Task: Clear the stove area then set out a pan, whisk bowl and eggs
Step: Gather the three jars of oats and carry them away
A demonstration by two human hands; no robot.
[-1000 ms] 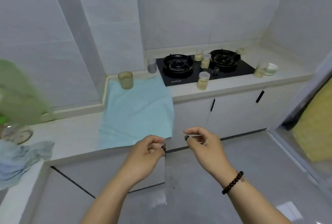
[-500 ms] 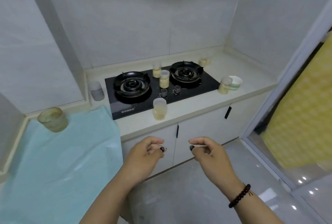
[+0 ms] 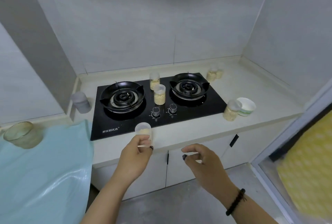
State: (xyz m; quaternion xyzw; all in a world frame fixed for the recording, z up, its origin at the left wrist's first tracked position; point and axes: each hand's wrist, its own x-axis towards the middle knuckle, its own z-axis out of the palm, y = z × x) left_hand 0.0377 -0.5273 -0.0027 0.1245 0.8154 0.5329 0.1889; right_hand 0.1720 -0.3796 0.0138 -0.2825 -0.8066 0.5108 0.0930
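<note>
Head view: left hand (image 3: 133, 159) grips jar (image 3: 144, 134) beside stove (image 3: 158, 105); its white label unreadable.

Between your stove's two burners, two lidded jars (image 3: 159, 95) stand in line, blocking the middle strip above the knobs (image 3: 156, 111). A third jar (image 3: 231, 110) touches a white bowl (image 3: 246, 106) on the bench (image 3: 197, 130) right of the cooktop (image 3: 213, 105); bare bench runs along the front edge there.
</note>
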